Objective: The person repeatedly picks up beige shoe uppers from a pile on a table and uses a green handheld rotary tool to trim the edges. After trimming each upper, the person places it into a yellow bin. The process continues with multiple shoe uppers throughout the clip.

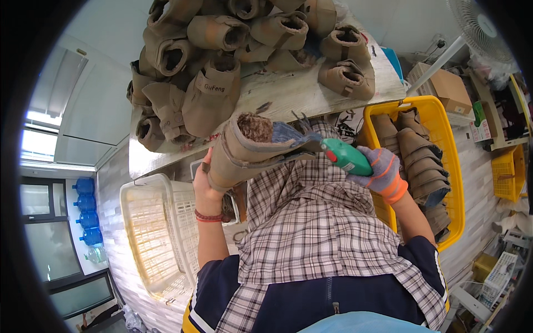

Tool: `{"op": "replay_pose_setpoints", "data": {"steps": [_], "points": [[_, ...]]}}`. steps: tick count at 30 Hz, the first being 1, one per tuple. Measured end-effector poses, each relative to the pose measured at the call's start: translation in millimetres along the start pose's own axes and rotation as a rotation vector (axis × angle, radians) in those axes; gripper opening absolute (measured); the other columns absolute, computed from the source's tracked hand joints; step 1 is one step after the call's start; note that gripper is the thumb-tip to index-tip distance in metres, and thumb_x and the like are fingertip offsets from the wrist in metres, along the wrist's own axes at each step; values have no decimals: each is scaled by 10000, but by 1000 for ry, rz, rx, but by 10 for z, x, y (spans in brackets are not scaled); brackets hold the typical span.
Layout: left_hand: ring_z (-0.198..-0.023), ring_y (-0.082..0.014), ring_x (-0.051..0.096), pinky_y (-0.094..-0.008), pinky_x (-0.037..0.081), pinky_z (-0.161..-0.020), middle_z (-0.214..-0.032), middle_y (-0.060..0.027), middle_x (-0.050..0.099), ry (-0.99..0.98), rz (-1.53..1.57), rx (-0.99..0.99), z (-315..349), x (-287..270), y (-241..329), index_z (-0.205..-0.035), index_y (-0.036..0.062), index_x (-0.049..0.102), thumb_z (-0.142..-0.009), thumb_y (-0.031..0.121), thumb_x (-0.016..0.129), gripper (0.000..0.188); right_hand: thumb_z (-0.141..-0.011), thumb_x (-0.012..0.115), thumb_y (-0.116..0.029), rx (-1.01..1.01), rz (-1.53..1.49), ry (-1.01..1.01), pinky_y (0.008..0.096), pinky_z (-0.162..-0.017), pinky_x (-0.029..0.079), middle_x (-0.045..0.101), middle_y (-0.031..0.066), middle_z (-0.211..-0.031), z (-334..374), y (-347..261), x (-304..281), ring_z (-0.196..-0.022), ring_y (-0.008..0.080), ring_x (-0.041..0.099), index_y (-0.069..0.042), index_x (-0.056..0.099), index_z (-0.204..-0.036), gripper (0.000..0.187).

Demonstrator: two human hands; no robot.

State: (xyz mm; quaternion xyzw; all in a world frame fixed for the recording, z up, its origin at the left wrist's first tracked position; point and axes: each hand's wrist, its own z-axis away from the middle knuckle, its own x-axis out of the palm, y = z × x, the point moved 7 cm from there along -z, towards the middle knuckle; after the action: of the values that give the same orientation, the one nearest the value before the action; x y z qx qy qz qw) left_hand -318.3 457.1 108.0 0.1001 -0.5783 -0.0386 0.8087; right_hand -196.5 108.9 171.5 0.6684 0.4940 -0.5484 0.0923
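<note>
My left hand [203,180] grips a brown boot upper [236,158] from its left side, with the opening facing up and away. Brown fleece lining [255,129] fills that opening. A frayed blue-grey fabric edge [286,133] sticks out on its right side. In my right hand [384,171], which wears a grey and orange glove, is a green handheld power cutter [355,157] with a red button. The cutter's dark front end meets the fabric at the upper's edge; its blades are hard to make out.
Many similar boot uppers [222,33] are piled on the worn white table [388,77] ahead. On the right, a yellow basket [455,194] holds stacked uppers [425,166]. A white plastic basket [147,222] stands left. A fan [480,30] and cardboard box [449,91] are at the far right.
</note>
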Motion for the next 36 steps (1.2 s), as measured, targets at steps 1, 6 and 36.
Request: {"op": "replay_pose_setpoints", "data": {"steps": [1,6,36], "points": [[-1146,-346,543,-478,436,-989,-1263,-195,551,29,-19,6,35,-56,28,-1263,-22,484,-1002,224,365,378,-560,838,-455,-71,24,33,361,-548,479,604,90,-686,37,-24,41,-594,277,578,-47,645,-1022,646],[-1110,-341,570,-464,458,-967,-1237,-200,568,92,-71,21,160,-195,127,-1261,-33,481,-1002,223,370,381,-536,845,-484,-174,16,72,344,-523,459,579,69,-654,133,-94,128,-566,245,556,-32,639,-1022,696],[-1107,-326,575,-469,464,-951,-1234,-178,575,117,-70,28,180,9,-121,-1241,-8,505,-1006,264,375,382,-559,835,-493,-270,-98,159,332,-493,445,604,77,-681,-24,-298,88,-550,234,560,-26,636,-1008,678]]}}
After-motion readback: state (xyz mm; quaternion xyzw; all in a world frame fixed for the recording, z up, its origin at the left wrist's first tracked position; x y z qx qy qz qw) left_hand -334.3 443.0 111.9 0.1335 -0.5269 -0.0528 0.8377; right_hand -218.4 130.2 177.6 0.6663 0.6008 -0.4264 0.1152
